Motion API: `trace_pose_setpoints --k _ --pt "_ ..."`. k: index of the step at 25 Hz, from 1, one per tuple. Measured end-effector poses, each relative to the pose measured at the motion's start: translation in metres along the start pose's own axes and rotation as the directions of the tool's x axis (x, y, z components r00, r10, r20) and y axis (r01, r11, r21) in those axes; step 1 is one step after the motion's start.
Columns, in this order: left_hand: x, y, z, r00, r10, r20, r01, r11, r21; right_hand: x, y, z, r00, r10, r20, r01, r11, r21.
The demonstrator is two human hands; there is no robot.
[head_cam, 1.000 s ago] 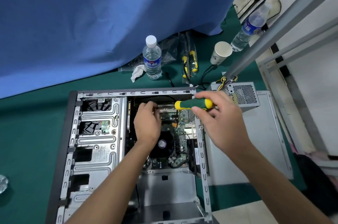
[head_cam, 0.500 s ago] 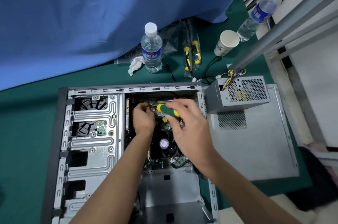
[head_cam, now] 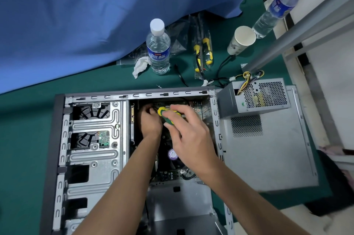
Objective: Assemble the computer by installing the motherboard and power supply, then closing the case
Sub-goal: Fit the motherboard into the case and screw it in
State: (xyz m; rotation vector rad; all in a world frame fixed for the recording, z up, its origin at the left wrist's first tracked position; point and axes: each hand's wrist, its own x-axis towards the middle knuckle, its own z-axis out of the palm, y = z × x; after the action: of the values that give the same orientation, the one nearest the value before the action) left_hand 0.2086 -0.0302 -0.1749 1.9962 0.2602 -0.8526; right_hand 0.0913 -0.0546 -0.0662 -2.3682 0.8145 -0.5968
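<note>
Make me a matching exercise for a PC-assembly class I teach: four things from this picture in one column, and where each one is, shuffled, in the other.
Things:
1. screwdriver
2. power supply
3. motherboard
4. paper cup

Places:
A. lying inside the open computer case
B. resting on the detached side panel, outside the case
C. standing on the green table cover, beyond the case
D. held in the right hand, next to the left hand

Pairs: 1-D, 2-B, 3-A, 4-C
</note>
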Motion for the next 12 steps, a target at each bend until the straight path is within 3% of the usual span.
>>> trace_pose_setpoints --k 3,12 --pt "-0.0012 -0.0009 0.0004 1.000 0.024 0.015 -0.023 0.997 -0.069 0.0011 0.0018 0.0056 0.999 -0.037 0.021 0.037 0.999 -0.018" --pt "-0.0003 -0.0066 -0.0053 0.997 0.046 0.066 -0.045 0.999 -0.023 0.0003 0.0040 0.0083 0.988 -0.125 0.096 0.130 0.990 -0.052"
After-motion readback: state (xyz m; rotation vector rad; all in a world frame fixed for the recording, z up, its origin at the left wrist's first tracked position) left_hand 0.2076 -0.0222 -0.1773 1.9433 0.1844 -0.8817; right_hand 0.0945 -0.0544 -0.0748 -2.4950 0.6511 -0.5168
